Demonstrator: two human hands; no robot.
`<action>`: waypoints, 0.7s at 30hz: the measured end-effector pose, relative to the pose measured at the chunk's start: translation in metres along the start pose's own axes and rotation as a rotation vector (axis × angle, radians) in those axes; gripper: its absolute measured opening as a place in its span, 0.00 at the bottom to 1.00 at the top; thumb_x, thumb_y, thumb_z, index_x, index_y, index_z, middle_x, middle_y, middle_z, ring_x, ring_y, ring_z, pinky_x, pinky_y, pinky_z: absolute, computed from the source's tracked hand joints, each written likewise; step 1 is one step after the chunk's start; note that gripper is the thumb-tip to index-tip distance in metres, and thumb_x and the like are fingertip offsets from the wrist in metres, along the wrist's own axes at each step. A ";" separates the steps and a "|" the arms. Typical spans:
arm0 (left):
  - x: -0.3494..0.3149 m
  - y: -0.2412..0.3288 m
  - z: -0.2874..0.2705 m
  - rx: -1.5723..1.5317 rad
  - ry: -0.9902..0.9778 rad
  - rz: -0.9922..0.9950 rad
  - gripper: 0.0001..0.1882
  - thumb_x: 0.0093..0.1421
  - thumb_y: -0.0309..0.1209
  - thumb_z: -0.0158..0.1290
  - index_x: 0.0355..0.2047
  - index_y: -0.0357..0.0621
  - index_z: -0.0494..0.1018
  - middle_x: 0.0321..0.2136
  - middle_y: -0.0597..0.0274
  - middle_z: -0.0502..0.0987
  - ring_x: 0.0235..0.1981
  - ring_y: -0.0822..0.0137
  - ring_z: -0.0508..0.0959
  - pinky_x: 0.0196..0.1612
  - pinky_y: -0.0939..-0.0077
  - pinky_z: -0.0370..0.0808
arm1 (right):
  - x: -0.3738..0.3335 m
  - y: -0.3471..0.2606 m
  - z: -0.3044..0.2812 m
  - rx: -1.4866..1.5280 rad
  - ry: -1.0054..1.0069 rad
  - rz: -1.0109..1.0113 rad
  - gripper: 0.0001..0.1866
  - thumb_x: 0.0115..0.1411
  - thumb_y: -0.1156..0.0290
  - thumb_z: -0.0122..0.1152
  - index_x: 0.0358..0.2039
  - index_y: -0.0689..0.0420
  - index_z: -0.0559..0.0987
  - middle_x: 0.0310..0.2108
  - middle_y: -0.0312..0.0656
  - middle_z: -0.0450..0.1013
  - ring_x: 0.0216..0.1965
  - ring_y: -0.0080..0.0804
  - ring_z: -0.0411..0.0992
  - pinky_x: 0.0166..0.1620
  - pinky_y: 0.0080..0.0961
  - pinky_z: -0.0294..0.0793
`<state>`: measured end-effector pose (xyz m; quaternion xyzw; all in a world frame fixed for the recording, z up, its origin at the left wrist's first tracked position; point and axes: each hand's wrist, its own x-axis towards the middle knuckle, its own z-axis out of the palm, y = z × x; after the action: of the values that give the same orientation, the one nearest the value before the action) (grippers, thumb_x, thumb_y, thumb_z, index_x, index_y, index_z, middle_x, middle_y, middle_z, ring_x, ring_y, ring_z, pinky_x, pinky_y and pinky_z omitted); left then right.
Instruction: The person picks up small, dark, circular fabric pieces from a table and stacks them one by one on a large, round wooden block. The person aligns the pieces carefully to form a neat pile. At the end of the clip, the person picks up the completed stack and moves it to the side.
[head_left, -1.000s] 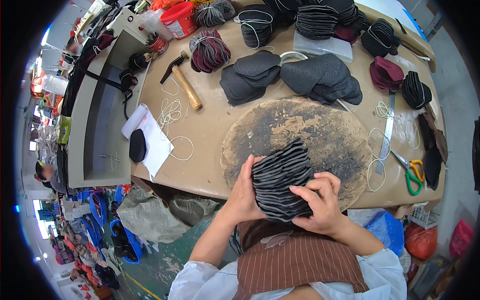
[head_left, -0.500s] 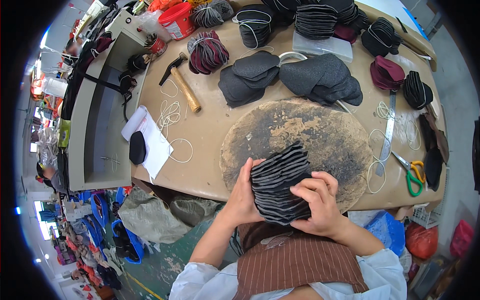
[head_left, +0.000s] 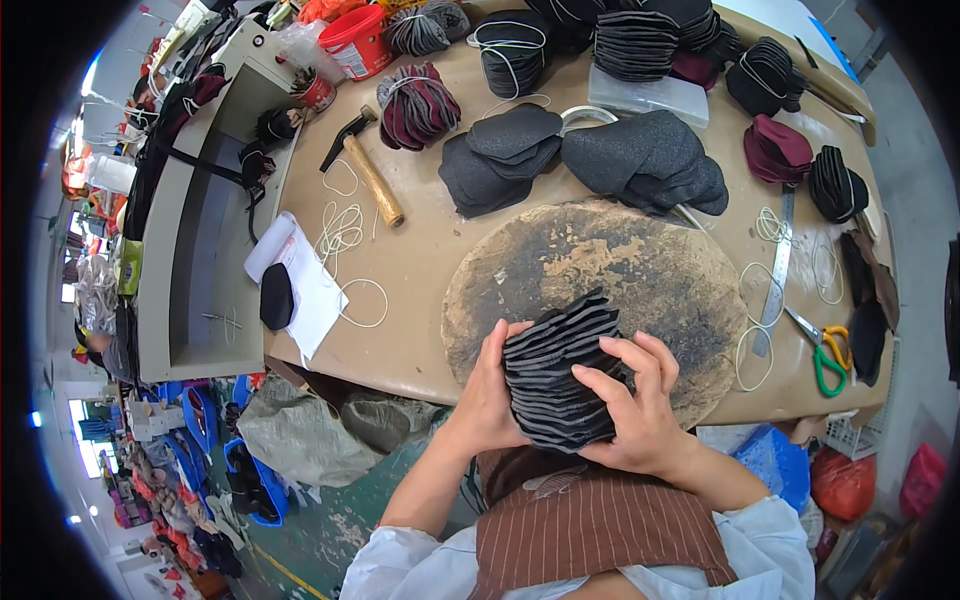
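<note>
Between my hands stands a thick stack of black and grey cut fabric pieces (head_left: 555, 375), edges facing up, over the near part of a round worn chopping block (head_left: 690, 275). My left hand (head_left: 488, 390) wraps round the stack's left side, its thumb at the upper corner. On the right side, my right hand (head_left: 640, 405) rests its thumb at the stack's lower edge, with the fingers bent over the layers near the top. Beyond the block lie two loose piles of dark grey cut pieces (head_left: 500, 160).
A hammer (head_left: 372, 180), loose white cord (head_left: 340, 230) and paper (head_left: 315, 315) lie left. Scissors (head_left: 825, 355), a metal ruler (head_left: 775, 280) and maroon pieces (head_left: 777, 150) are right. Tied bundles (head_left: 418, 105) and a red bucket (head_left: 357, 42) stand at the back.
The fingers of my right hand have lifted and spread a little along the stack's edges. My left hand keeps its hold in nearly the same place.
</note>
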<state>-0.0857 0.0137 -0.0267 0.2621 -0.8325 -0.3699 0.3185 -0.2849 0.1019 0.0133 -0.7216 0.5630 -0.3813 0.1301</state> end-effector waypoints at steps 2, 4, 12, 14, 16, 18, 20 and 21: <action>-0.001 -0.001 0.000 -0.005 -0.005 -0.006 0.75 0.28 0.39 0.76 0.66 0.37 0.32 0.55 0.36 0.61 0.54 0.42 0.69 0.55 0.55 0.67 | 0.000 0.000 0.000 -0.007 -0.012 0.002 0.39 0.34 0.59 0.75 0.51 0.53 0.73 0.54 0.45 0.64 0.57 0.51 0.53 0.59 0.43 0.51; -0.002 -0.001 0.000 0.002 -0.013 -0.017 0.75 0.28 0.40 0.76 0.66 0.38 0.32 0.55 0.35 0.60 0.54 0.42 0.69 0.55 0.55 0.67 | 0.000 0.002 0.000 -0.010 -0.032 -0.004 0.39 0.35 0.58 0.75 0.51 0.53 0.73 0.56 0.46 0.63 0.58 0.51 0.53 0.59 0.44 0.51; -0.001 -0.003 0.000 -0.020 -0.012 -0.022 0.76 0.27 0.40 0.76 0.66 0.38 0.32 0.55 0.35 0.61 0.54 0.43 0.69 0.55 0.55 0.67 | 0.004 0.005 -0.002 0.064 -0.071 0.029 0.46 0.33 0.58 0.76 0.55 0.55 0.69 0.50 0.45 0.63 0.56 0.51 0.54 0.58 0.46 0.51; -0.002 -0.003 0.000 -0.026 -0.010 -0.029 0.76 0.27 0.40 0.76 0.66 0.38 0.33 0.55 0.35 0.61 0.53 0.43 0.69 0.54 0.54 0.67 | 0.013 0.004 -0.007 0.066 -0.119 0.043 0.49 0.32 0.58 0.76 0.57 0.55 0.67 0.48 0.44 0.62 0.55 0.50 0.54 0.57 0.47 0.51; -0.002 -0.003 -0.001 -0.029 -0.009 -0.035 0.76 0.27 0.40 0.76 0.66 0.38 0.33 0.55 0.35 0.61 0.53 0.42 0.69 0.54 0.54 0.67 | 0.023 0.004 -0.013 0.044 -0.194 0.027 0.51 0.31 0.58 0.76 0.59 0.56 0.65 0.46 0.45 0.60 0.55 0.51 0.54 0.57 0.48 0.51; -0.003 -0.003 -0.001 -0.034 -0.008 -0.034 0.76 0.27 0.40 0.76 0.66 0.37 0.33 0.55 0.35 0.61 0.53 0.42 0.69 0.54 0.54 0.67 | 0.030 0.005 -0.019 0.022 -0.240 0.002 0.52 0.31 0.59 0.77 0.59 0.56 0.64 0.46 0.45 0.60 0.55 0.51 0.54 0.57 0.49 0.51; -0.002 -0.003 -0.001 -0.038 -0.006 -0.031 0.76 0.27 0.41 0.76 0.66 0.37 0.33 0.55 0.35 0.61 0.53 0.42 0.69 0.54 0.53 0.67 | 0.034 0.005 -0.021 0.013 -0.261 -0.009 0.51 0.31 0.59 0.77 0.58 0.56 0.65 0.46 0.45 0.60 0.55 0.51 0.54 0.57 0.49 0.51; -0.002 -0.002 -0.001 -0.040 -0.005 -0.027 0.76 0.27 0.41 0.76 0.66 0.36 0.33 0.55 0.34 0.61 0.53 0.42 0.69 0.54 0.53 0.67 | 0.035 0.005 -0.021 0.014 -0.259 -0.009 0.50 0.31 0.60 0.77 0.57 0.56 0.65 0.46 0.45 0.60 0.55 0.51 0.54 0.57 0.49 0.51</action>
<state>-0.0834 0.0129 -0.0286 0.2661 -0.8221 -0.3913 0.3164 -0.3010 0.0739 0.0385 -0.7663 0.5357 -0.2893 0.2052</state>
